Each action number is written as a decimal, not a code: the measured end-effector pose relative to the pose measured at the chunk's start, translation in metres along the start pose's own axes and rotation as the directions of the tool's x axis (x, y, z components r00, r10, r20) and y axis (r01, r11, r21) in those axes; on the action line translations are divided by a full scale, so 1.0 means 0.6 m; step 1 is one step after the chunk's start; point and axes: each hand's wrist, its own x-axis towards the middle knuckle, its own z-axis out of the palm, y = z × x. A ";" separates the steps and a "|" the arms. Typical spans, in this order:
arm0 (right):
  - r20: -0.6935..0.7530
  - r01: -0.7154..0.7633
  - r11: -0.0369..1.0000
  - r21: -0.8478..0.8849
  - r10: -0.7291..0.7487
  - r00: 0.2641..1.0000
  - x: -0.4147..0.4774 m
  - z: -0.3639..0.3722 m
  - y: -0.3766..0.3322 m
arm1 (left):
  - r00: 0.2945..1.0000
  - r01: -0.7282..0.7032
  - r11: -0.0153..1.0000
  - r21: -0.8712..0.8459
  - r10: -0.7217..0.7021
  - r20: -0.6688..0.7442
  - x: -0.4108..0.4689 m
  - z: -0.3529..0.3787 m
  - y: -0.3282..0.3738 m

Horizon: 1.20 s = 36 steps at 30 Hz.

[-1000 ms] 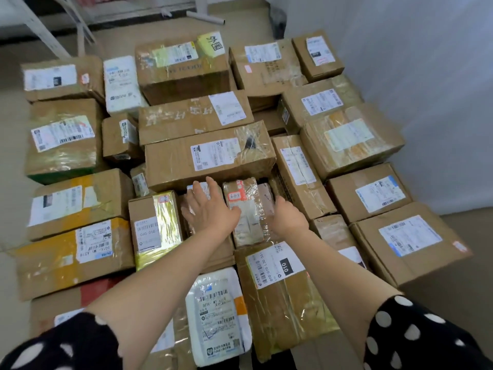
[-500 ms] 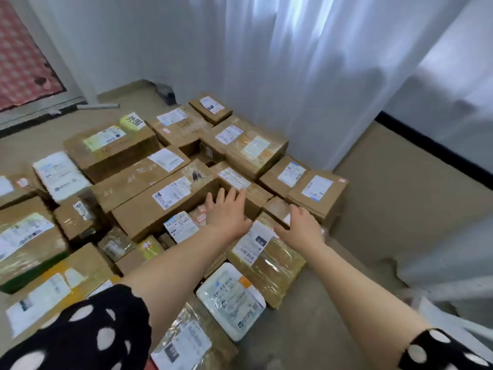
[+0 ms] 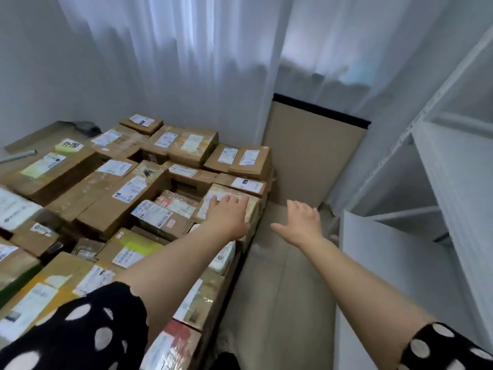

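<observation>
- A pale yellow-green paper sticker (image 3: 70, 145) on top of a large brown cardboard box (image 3: 53, 174) at the far left bore two black characters, "外国".
- The white shipping label (image 3: 130, 188) on the long brown cardboard box (image 3: 106, 214) in the middle showed dark print and a small blue logo, too blurred to read.
- The white label (image 3: 213, 200) on the tape-wrapped brown carton (image 3: 253, 209) under the left hand (image 3: 226, 217) was likewise unreadable.

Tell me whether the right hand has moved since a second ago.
Yes: the right hand has gone rightward off the parcel pile and is now over the floor.
</observation>
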 end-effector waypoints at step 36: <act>-0.515 -0.843 0.529 0.102 0.753 0.410 -1.188 -0.094 -0.333 | 0.097 -0.954 0.184 0.238 0.936 -0.338 -0.938 -0.090 0.084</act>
